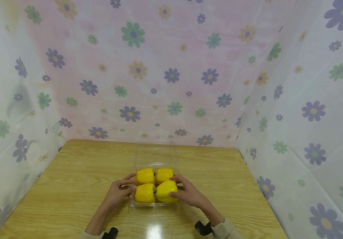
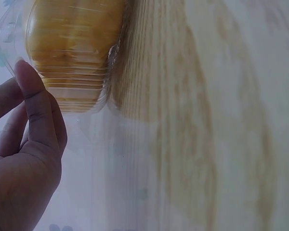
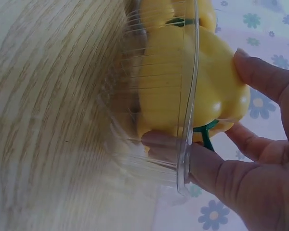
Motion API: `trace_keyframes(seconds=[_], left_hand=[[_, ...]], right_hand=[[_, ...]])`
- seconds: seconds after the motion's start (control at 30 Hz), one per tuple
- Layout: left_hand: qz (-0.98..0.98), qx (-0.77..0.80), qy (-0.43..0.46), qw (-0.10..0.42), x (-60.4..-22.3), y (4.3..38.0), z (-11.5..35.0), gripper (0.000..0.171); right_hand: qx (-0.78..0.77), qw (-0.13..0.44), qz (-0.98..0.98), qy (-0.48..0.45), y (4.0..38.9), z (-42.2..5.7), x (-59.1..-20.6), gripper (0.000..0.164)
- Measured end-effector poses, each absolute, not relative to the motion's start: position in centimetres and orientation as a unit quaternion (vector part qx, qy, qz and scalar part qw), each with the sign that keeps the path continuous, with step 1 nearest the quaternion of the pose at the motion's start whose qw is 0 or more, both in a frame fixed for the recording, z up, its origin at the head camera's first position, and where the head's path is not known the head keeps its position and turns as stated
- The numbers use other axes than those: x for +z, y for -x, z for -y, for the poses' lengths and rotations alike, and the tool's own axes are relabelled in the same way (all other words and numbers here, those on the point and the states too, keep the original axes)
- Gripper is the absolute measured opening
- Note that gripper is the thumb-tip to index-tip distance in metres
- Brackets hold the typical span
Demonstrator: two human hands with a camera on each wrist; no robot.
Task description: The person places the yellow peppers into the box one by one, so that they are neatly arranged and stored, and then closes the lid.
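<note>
A clear plastic clamshell container [image 1: 131, 201] lies on the table with its lid raised at the back. Several yellow bell peppers with green stems fill its base in two rows. At the container's left side, my left hand [image 1: 116, 192] holds the rim, with the thumb [image 2: 31, 79] at the edge in the left wrist view. My right hand [image 1: 189, 192] grips the near right bell pepper [image 1: 166, 191] between thumb and fingers. That pepper sits tilted and higher than the others, its stem toward the right. In the right wrist view, one finger reaches down inside the clear wall.
The wooden table [image 1: 78, 179] extends on both sides of the container. The transparent lid [image 1: 157, 155] stands behind the peppers. Flower-patterned cloth [image 1: 156, 83] walls the table at the back and on both sides. Dark wrist devices sit on both forearms.
</note>
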State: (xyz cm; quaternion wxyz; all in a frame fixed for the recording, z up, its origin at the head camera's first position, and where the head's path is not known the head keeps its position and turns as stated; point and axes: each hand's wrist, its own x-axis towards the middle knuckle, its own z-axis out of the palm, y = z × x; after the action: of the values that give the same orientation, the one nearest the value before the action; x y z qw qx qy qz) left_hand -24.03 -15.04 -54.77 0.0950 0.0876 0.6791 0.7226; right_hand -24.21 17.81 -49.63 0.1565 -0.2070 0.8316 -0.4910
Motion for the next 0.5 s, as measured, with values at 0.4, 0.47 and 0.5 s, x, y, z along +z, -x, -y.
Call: trace_keyframes(seconds=[0.4,0.47,0.5], left_hand=[[-0.679,0.722,-0.091,0.098,-54.71,24.12,15.06,0.039],[-0.682,0.719,-0.091,0.097,-54.74,24.12,15.1,0.038],[-0.684,0.717,-0.092,0.096,-54.77,24.11,15.1,0.038]], right_hand=[[-0.42,0.174,-0.857,0.243,23.95,-17.66,-48.64,0.054],[-0.428,0.182,-0.852,0.241,24.02,-17.74,-48.61,0.051],[-0.436,0.186,-0.848,0.238,24.05,-17.79,-48.64,0.05]])
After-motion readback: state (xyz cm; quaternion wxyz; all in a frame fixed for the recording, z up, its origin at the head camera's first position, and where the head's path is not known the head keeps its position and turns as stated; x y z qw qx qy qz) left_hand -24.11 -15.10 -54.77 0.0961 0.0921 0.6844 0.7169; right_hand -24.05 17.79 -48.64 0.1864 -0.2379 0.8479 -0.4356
